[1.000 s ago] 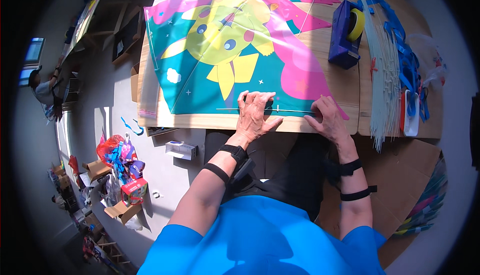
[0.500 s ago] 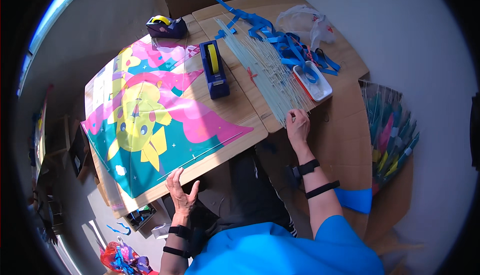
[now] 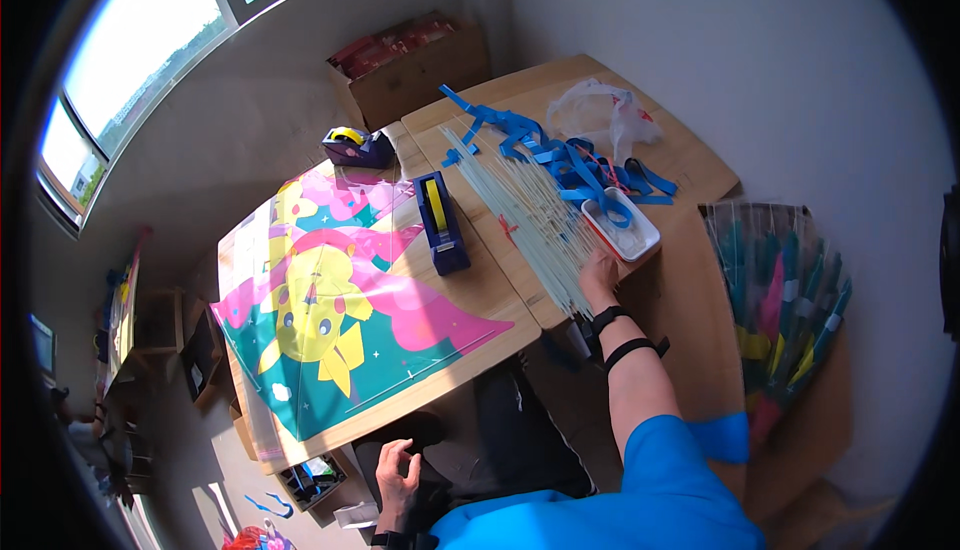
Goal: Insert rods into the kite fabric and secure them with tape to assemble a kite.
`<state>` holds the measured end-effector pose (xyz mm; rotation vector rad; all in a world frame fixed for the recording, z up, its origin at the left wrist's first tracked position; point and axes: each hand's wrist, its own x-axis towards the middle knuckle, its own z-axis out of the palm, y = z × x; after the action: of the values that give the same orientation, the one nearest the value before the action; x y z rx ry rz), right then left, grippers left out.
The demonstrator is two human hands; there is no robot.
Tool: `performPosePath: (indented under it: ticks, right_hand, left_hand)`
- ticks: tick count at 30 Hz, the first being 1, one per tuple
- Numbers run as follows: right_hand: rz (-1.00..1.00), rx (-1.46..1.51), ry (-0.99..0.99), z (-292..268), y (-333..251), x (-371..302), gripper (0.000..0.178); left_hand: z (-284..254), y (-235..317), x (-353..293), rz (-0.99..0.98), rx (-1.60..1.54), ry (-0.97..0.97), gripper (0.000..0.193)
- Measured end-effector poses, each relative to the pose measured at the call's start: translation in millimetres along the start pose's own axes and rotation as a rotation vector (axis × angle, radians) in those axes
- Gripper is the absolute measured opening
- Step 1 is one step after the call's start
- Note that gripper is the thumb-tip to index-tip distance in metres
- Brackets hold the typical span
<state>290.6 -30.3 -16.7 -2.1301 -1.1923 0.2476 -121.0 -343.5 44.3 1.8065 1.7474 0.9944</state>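
My right hand [image 3: 600, 275] reaches to the near ends of a bundle of thin pale rods [image 3: 520, 190], beside a white tray with a red edge [image 3: 650, 242]. Its fingertips are hidden, so a hold cannot be made out. My left hand [image 3: 397, 475] hangs over my lap, off the table edge, with fingers loosely bent, thumb apart and nothing in it. On the table's left lies a teal and pink kite sheet [image 3: 410, 315] printed with a yellow cartoon figure; thin rods run along its edges. A dark blue tape dispenser [image 3: 442, 235] with yellow tape stands between sheet and rods.
A second tape dispenser [image 3: 357, 150] stands at the far edge. Blue ribbons [image 3: 560, 165] and a clear plastic bag [image 3: 605, 115] lie at the back right. Bundled colourful kites [image 3: 785, 300] lean right of the table; a cardboard box [image 3: 420, 75] stands behind it.
My left hand has left the sheet's near edge and dropped to my lap. My right hand has moved from the rod ends toward the white tray. The view has tilted up, showing the window.
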Motion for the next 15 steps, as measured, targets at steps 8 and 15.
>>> performPosePath:
  ticks: [8, 15]
  right_hand:
    - [-0.286, 0.336, 0.004, -36, -17, -38, 0.011]
    - [0.171, 0.838, -0.747, -113, -27, -249, 0.011]
  left_hand:
    - [23, 30, 56, -0.007, -0.248, -0.205, 0.018]
    - [98, 87, 69, -0.468, -0.753, -0.530, 0.036]
